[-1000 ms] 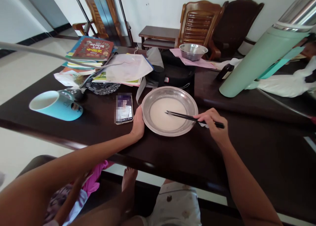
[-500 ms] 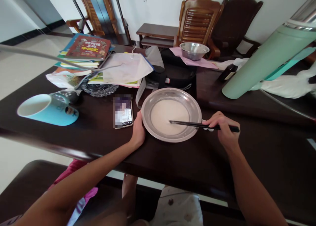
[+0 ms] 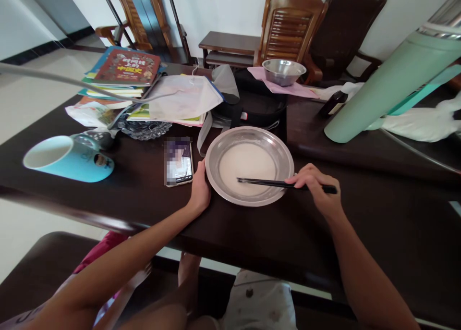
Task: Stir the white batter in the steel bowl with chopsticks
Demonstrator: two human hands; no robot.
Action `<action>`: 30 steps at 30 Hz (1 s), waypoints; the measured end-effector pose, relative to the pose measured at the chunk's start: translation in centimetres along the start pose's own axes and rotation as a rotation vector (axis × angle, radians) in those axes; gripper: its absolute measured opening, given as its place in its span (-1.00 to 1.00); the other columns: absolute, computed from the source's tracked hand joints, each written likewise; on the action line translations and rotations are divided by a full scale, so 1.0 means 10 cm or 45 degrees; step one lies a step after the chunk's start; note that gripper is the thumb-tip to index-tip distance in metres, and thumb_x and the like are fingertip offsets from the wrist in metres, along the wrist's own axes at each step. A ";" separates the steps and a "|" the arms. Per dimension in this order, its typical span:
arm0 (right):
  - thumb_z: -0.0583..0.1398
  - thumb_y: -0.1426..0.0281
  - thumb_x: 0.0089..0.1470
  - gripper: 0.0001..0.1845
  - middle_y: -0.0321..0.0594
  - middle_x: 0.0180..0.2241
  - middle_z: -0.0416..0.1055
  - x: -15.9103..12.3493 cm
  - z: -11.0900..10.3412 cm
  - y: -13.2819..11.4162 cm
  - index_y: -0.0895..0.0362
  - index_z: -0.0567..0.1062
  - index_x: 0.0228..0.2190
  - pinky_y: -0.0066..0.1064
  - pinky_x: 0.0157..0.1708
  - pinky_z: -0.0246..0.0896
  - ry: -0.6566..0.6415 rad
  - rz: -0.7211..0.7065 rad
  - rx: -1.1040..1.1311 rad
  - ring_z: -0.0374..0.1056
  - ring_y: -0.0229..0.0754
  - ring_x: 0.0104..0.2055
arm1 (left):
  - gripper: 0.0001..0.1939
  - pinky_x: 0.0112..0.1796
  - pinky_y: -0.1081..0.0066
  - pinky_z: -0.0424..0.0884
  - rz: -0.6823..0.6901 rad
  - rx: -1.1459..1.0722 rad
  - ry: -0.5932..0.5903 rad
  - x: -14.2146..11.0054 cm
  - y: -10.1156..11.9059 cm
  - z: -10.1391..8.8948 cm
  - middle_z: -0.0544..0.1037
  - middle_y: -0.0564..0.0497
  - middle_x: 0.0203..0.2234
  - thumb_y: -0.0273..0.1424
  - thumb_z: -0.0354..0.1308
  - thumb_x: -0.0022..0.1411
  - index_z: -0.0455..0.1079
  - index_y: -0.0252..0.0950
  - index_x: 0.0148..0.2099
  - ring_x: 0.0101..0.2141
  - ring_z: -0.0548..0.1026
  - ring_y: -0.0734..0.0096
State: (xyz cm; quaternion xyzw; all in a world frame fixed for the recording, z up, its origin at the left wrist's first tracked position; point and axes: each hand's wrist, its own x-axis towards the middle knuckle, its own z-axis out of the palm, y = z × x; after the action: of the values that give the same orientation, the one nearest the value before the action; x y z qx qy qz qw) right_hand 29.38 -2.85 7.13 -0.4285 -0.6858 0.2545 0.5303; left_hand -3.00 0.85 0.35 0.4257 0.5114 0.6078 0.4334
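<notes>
A wide steel bowl (image 3: 216,185) sits on the dark table, with a milky white mixture (image 3: 248,163) inside. At its left side, my left hand (image 3: 200,188) grips the rim, its fingers partly hidden by the bowl. My right hand (image 3: 320,186), closed around a pair of black chopsticks (image 3: 264,182), is at the bowl's right edge. The chopstick tips reach the surface of the mixture near its middle. Just left of my left hand lies a phone (image 3: 185,164) with its screen lit and partly blurred out.
A blue mug (image 3: 79,164) and a glass dish (image 3: 146,128) are on the left. Books (image 3: 126,68), papers (image 3: 183,97) and a black bag (image 3: 255,106) lie behind. A green thermos (image 3: 382,92) and a smaller steel bowl (image 3: 284,73) stand at right and back. Another person's hand (image 3: 146,271) shows below.
My right hand has moved left, carrying the chopstick tips leftward through the mixture. My left hand stays at the bowl's side. Another person's hand has appeared at lower left.
</notes>
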 end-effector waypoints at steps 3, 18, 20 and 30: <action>0.31 0.13 0.43 -0.65 -0.23 -0.29 0.82 0.01 0.02 -0.02 -0.09 0.76 -0.39 -0.07 -0.28 0.49 -0.070 -0.056 -0.089 0.54 0.02 -0.29 | -0.45 0.42 0.06 0.38 -0.011 -0.026 -0.010 0.00 -0.01 0.00 0.79 -0.01 0.05 0.15 0.05 0.55 0.70 -0.08 0.06 0.32 0.56 0.02; 0.29 0.14 0.45 -0.63 -0.20 -0.26 0.82 0.00 0.02 0.00 -0.06 0.76 -0.39 -0.11 -0.23 0.49 0.020 -0.047 -0.103 0.54 0.00 -0.27 | -0.37 0.42 0.08 0.36 0.025 0.058 -0.030 0.01 -0.02 0.01 0.78 -0.03 0.08 0.18 -0.02 0.57 0.68 -0.15 0.14 0.28 0.59 0.05; 0.27 0.13 0.48 -0.55 -0.20 -0.33 0.80 -0.01 0.00 0.02 -0.05 0.72 -0.46 -0.12 -0.24 0.46 0.097 -0.020 -0.038 0.53 -0.01 -0.29 | -0.34 0.42 0.10 0.35 0.042 0.103 -0.034 0.01 -0.02 0.01 0.78 -0.03 0.10 0.19 -0.05 0.58 0.67 -0.17 0.15 0.31 0.57 0.05; 0.29 0.03 0.44 -0.55 -0.19 -0.32 0.79 0.01 0.05 0.04 -0.06 0.74 -0.43 -0.12 -0.23 0.45 0.078 0.005 -0.024 0.53 0.00 -0.28 | -0.35 0.40 0.13 0.37 -0.013 0.066 -0.013 0.03 -0.05 0.05 0.78 -0.04 0.12 0.17 -0.02 0.56 0.68 -0.19 0.13 0.31 0.57 0.07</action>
State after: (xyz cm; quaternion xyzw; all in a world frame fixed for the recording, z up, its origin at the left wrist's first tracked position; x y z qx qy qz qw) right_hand 29.07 -2.48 6.72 -0.4422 -0.6708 0.2360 0.5465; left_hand -2.56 1.29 -0.07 0.4372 0.5270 0.5899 0.4280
